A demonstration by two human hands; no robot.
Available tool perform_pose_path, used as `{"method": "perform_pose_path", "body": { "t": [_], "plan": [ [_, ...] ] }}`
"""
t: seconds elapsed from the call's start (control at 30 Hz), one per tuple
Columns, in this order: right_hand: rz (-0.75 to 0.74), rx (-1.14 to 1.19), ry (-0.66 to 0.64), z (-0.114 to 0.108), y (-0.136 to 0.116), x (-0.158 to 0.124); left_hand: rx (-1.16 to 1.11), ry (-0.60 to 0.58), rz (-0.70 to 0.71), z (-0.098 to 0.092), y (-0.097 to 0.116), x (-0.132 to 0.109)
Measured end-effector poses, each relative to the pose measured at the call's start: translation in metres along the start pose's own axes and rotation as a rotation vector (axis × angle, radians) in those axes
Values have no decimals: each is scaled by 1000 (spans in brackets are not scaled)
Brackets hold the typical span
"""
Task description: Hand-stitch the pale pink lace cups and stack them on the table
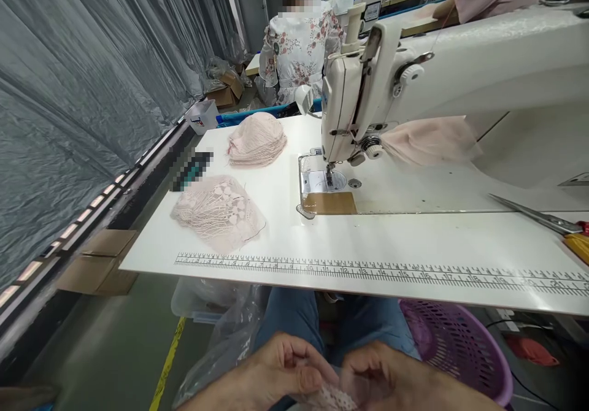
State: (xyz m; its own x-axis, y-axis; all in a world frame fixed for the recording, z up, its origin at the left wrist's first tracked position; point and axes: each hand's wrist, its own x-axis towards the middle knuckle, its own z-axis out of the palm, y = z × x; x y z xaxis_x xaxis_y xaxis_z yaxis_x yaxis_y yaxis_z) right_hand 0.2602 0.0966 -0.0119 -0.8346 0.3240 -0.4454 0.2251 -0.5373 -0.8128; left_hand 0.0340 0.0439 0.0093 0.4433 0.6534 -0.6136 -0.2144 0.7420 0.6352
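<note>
Lace fabric [339, 398], pale and partly sheer with small holes, is pinched between the curled fingers of our left hand [288, 368] and right hand [384, 368], below our white table [414, 239].

The sewing machine [350, 104] stands on the table [414, 239], towards the right. To its left lie 2 things: a stack of fabric pieces [256, 140] on the far side and, nearer, a loose fabric piece [218, 211]. A ruler scale [345, 268] runs along the near edge. Scissors [547, 218] lie at the right; cloth [427, 141] sits beneath the machine's arm. On the near side, a small piece [338, 397] is between the person's left hand [288, 368] and right hand [377, 374]. A basket [506, 374] stands to their right, a cardboard box [103, 261] left of the table. Beyond the table is 1 co-worker [301, 49].
</note>
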Motion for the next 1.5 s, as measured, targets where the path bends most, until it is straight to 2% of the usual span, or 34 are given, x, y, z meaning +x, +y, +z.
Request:
{"method": "perform_pose_path", "body": {
  "t": [0.2, 0.4, 0.6, 0.8, 0.97, 1.23, 1.5],
  "plan": [
    [-64, 3, 21, -2, 10, 9, 121, 131, -110, 0, 1, 1],
    [-109, -29, -12, -1, 8, 6, 176, 141, -116, 0, -3, 0],
    [-127, 48, -49, -4, 10, 4, 156, 99, -63, -3, 0, -1],
    [-86, 113, -67, -8, 16, 3, 142, 29, -136, -2, 5, 1],
    [-48, 151, -69, -15, 14, 0, 64, 76, -130, -2, -1, 5],
    [-16, 155, -81, -34, 28, -5, -33, 84, -135, -12, -6, 0],
    [-4, 114, -95, -32, 23, -9, -65, 24, -123, -13, -11, 3]
  ]
}}
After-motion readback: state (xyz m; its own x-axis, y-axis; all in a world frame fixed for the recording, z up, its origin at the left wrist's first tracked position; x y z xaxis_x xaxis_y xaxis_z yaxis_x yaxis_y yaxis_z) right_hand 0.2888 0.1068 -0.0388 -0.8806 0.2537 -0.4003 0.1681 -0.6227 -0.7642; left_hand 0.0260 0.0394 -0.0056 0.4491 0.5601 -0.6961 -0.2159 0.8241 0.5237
